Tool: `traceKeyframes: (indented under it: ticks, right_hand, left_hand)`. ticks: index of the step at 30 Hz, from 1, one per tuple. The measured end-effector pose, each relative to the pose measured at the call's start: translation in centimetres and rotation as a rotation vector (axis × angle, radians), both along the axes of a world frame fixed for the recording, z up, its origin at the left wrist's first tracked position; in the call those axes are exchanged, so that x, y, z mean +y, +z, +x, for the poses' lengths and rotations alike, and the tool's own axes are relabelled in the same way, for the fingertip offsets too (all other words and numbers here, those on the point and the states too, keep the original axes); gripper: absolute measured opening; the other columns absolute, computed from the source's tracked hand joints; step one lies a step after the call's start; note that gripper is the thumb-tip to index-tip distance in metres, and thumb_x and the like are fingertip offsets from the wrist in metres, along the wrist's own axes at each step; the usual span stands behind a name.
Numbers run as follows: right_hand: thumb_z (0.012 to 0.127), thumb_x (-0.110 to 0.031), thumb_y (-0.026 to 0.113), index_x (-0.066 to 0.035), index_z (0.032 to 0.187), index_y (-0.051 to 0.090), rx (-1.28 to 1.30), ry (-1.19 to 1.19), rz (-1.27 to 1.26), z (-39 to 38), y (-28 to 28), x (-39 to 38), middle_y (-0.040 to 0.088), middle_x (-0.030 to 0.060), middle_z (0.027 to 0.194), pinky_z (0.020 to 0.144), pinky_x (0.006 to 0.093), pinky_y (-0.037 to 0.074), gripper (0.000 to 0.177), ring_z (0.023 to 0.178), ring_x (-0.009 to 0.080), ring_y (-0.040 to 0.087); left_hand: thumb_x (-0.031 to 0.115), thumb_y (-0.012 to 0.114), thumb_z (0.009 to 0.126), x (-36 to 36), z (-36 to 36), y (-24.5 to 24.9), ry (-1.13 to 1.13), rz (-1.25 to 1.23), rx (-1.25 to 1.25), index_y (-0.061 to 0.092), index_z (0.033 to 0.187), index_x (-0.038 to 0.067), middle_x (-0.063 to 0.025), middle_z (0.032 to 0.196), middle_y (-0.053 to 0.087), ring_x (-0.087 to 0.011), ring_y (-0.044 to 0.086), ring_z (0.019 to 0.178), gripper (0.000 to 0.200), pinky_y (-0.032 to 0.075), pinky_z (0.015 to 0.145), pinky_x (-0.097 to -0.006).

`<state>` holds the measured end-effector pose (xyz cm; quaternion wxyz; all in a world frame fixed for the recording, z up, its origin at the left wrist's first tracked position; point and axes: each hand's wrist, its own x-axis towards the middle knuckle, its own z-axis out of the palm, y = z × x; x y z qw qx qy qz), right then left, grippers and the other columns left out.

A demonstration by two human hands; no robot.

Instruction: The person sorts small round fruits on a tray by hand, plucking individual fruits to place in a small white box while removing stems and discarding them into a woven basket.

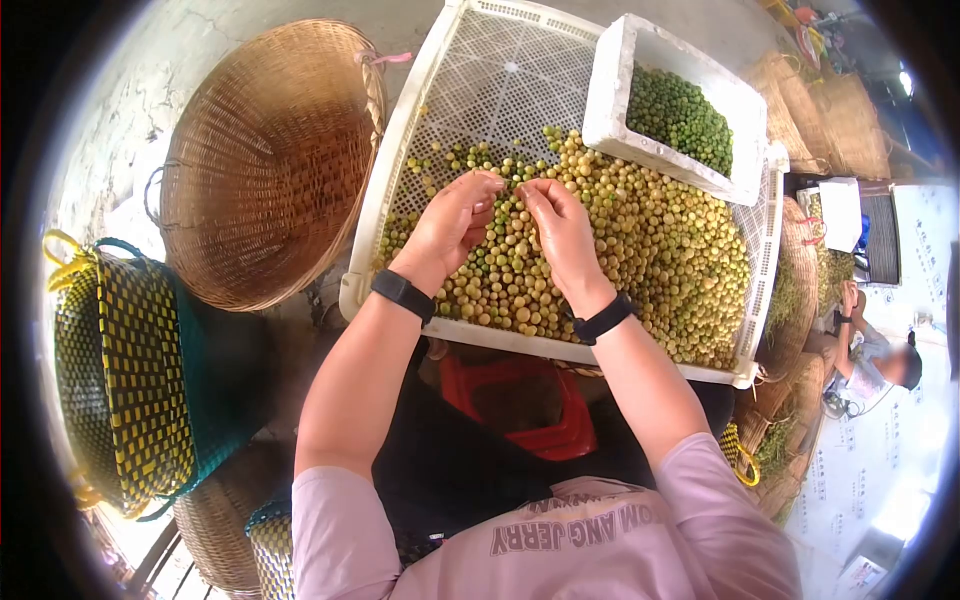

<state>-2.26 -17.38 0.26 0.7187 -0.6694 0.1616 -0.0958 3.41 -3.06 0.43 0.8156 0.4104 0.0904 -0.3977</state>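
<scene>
My left hand point(457, 222) and my right hand point(563, 232) hover over a white plastic mesh tray point(500, 60), their fingertips close together. Both hands are closed in a pinch, thumb against fingers. Whatever lies between the fingertips is too small or hidden to make out. Small round yellow-green fruits point(650, 240) are heaped beneath and to the right of my hands, in the near part of the tray. At the tray's far right corner, a white foam box point(650, 160) holds smaller, darker green round fruits point(680, 115).
A large wicker basket point(270, 170) stands left of the tray. Below it is a yellow-and-black woven basket point(135, 380). A red plastic stool point(560, 430) sits under the tray. On the right, another person point(870, 360) sits near more baskets point(840, 120).
</scene>
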Motion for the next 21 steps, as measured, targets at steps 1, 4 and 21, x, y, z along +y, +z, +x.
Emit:
traceKeyframes:
  ticks: [1, 4, 21]
  right_hand:
    - [0.092, -0.014, 0.063, -0.001, 0.089, 0.063, 0.001, -0.002, 0.0, -0.2, 0.1, 0.1, 0.054, -0.0054, 0.07, 0.054, 0.0227, 0.037, 0.013, 0.062, 0.0035, 0.045]
    - [0.093, -0.013, 0.063, -0.001, 0.092, 0.063, -0.002, 0.085, -0.112, -0.4, 0.2, 0.7, 0.055, -0.0056, 0.072, 0.054, 0.0202, 0.035, 0.012, 0.062, 0.0026, 0.044]
    - [0.084, -0.017, 0.062, -0.011, 0.085, 0.064, 0.179, 0.396, -0.96, -3.2, 0.2, -0.2, 0.066, 0.0083, 0.081, 0.065, 0.0407, 0.05, 0.007, 0.075, 0.0291, 0.064]
  left_hand:
    - [0.021, 0.057, 0.093, -0.1, -0.1, 0.2, -0.002, 0.0, 0.001, 0.057, 0.097, 0.013, 0.0093, 0.065, 0.034, -0.0022, 0.031, 0.053, 0.009, 0.021, 0.045, -0.0192]
    - [0.019, 0.056, 0.092, -0.1, -0.4, 0.4, 0.022, 0.006, -0.042, 0.055, 0.095, 0.013, 0.0087, 0.066, 0.035, -0.0025, 0.032, 0.054, 0.007, 0.023, 0.046, -0.0192]
    - [0.012, 0.057, 0.091, 3.5, 0.5, 1.6, 0.328, -0.084, -0.113, 0.056, 0.096, 0.008, -0.0013, 0.085, 0.055, -0.006, 0.043, 0.063, 0.007, 0.028, 0.048, -0.0174]
